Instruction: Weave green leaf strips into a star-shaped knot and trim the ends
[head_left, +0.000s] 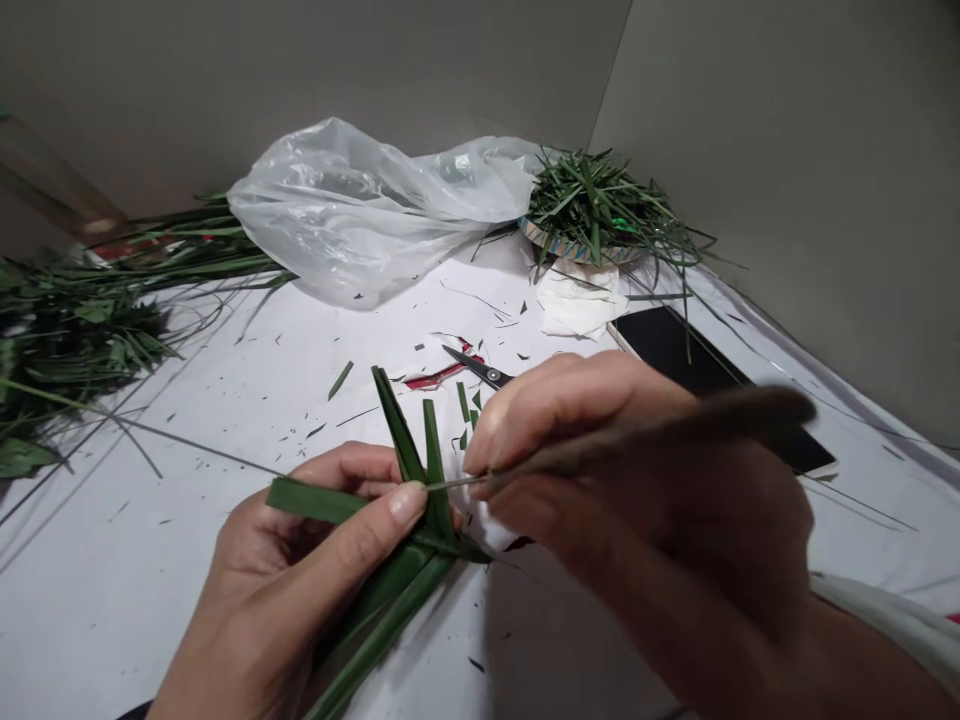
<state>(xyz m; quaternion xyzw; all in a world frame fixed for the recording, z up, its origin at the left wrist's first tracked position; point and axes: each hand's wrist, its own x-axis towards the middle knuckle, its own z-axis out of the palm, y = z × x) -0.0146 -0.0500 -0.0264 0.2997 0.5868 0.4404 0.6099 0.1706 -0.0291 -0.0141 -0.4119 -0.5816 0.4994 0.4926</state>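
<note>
My left hand grips a folded bundle of green leaf strips, thumb pressed across them where they cross; strip ends stick up and out to the left. My right hand pinches a thin stick with a brownish handle end, and its fine tip touches the strips beside my left thumb. The handle end is blurred.
Small scissors with red handles lie just beyond my hands on the white sheet. A clear plastic bag, a woven basket of green trimmings, a tissue, a black phone and leafy stems surround them.
</note>
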